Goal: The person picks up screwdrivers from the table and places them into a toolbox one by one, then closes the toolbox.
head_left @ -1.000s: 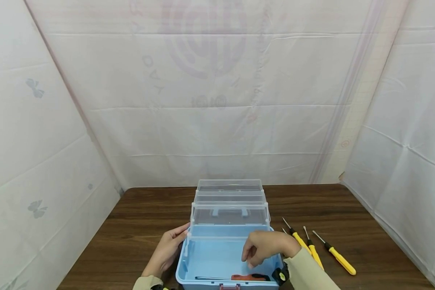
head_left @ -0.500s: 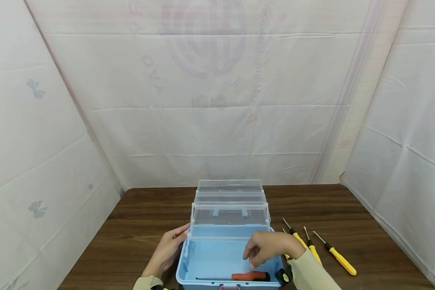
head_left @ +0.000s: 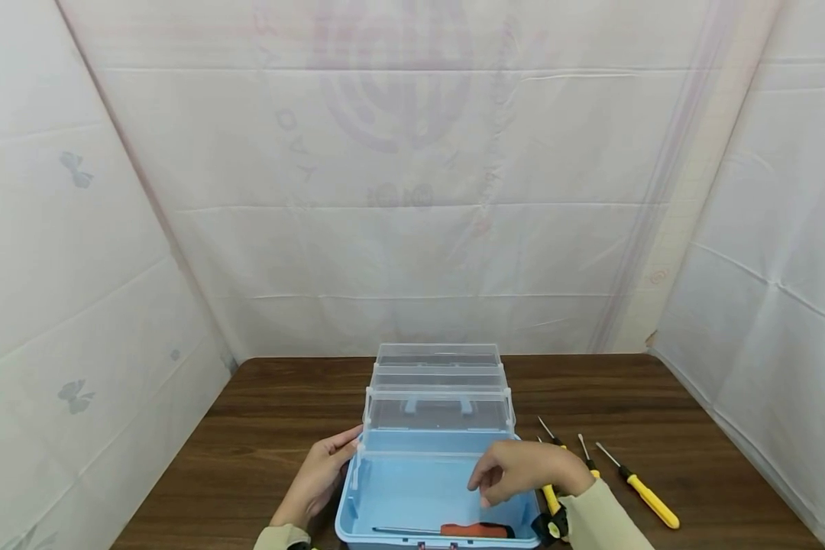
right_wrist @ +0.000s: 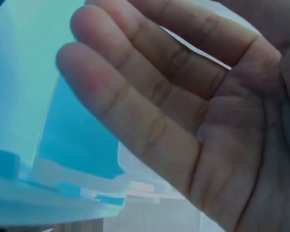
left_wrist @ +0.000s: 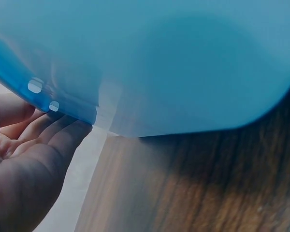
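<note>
A light blue toolbox [head_left: 412,489] stands at the table's front, its clear folding trays [head_left: 440,374] raised at the back. My left hand [head_left: 321,473] grips its left rim near the tray hinge. In the left wrist view, the thumb and fingers of that hand [left_wrist: 34,150] meet at the box's edge. Inside the box, along its front wall, lies a screwdriver [head_left: 477,529] with an orange and black handle. My right hand [head_left: 519,472] hangs over the right part of the box, holding nothing. In the right wrist view its fingers [right_wrist: 130,106] are relaxed and loosely bent.
Several yellow-handled screwdrivers, one of them a screwdriver [head_left: 649,500] at the far right, lie on the dark wooden table [head_left: 282,405] beside the box. My right forearm partly covers some. White sheeting [head_left: 412,229] hangs behind and on both sides.
My right hand has drifted slightly right, away from the orange-handled screwdriver, which stays at the box's front wall. My left hand keeps its place on the rim. The head view has shifted a little.
</note>
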Tool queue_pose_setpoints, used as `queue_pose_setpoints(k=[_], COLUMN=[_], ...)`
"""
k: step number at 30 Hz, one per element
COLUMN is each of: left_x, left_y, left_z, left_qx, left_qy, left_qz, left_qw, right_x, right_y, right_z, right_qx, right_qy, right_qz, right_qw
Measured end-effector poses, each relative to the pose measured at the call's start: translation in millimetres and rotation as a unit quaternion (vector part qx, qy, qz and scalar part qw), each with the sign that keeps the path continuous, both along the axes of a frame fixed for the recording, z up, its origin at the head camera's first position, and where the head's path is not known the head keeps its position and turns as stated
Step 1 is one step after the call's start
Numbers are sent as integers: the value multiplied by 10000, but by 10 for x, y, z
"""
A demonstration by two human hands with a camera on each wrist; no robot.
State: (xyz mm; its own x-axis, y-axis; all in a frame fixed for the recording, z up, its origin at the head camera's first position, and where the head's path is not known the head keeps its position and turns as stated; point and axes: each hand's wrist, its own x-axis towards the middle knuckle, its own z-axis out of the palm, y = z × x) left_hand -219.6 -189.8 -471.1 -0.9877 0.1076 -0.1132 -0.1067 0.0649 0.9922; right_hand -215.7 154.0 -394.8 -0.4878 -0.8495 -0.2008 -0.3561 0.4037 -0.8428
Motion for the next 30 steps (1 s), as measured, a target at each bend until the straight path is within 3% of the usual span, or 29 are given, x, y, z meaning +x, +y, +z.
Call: queue_pose_setpoints(k=[18,23,30], left_x=[-40,-43,-72], left_y=[-17,-16,25], left_z=[21,-1,23], left_qx=[1,-26,-186], left_qy=[82,99,96], left_qz=[-132,-265,-115], left_qw=[9999,9996,9997], right_x=[-43,-38,-43], right_y=[208,322,493], right_z=[60,57,86], right_qx=[-417,-571,-534], right_qy=[758,914,986], right_qz=[115,-84,-567], right_qw=[9962,9941,9921])
